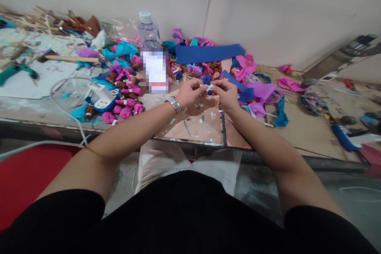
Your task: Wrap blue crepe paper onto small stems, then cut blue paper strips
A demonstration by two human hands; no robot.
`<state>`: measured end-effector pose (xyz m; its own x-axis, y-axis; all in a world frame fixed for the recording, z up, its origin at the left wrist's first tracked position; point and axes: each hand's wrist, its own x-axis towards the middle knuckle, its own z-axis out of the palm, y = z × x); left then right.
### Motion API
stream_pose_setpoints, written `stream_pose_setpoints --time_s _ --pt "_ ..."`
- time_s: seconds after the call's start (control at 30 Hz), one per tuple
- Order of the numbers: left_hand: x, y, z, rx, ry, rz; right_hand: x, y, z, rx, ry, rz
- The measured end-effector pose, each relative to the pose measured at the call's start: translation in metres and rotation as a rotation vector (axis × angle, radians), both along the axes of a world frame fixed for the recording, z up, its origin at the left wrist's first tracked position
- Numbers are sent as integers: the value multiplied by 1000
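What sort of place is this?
Probably a craft workshop: many small, colourful, cloth-like bundles, a long blue strip and a wooden-handled tool share one worktop.

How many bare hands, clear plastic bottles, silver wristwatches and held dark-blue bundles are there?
Bare left hand and right hand: 2
Held dark-blue bundle: 1
Silver metal wristwatch: 1
Clear plastic bottle: 1
Total: 5

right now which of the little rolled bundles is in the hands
The dark blue bundle, at the fingertips of the left hand and right hand, beside a white strip. The pink bundles lie out of hand.
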<state>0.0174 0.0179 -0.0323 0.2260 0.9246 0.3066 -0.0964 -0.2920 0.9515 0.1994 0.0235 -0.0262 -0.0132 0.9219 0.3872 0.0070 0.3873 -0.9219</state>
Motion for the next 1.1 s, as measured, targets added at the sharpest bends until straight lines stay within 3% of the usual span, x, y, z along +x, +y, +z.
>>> stream_pose_setpoints --time_s 0.37,0.7,1.1 --pt "1 -1 1 -11 9 11 -2 -1 2 -63 71 53" --pt "4 -8 8 -163 -52 -19 -3 -2 2 -102 52 95" --pt "2 1 0 -85 -55 12 0 -4 1 28 -136 14"
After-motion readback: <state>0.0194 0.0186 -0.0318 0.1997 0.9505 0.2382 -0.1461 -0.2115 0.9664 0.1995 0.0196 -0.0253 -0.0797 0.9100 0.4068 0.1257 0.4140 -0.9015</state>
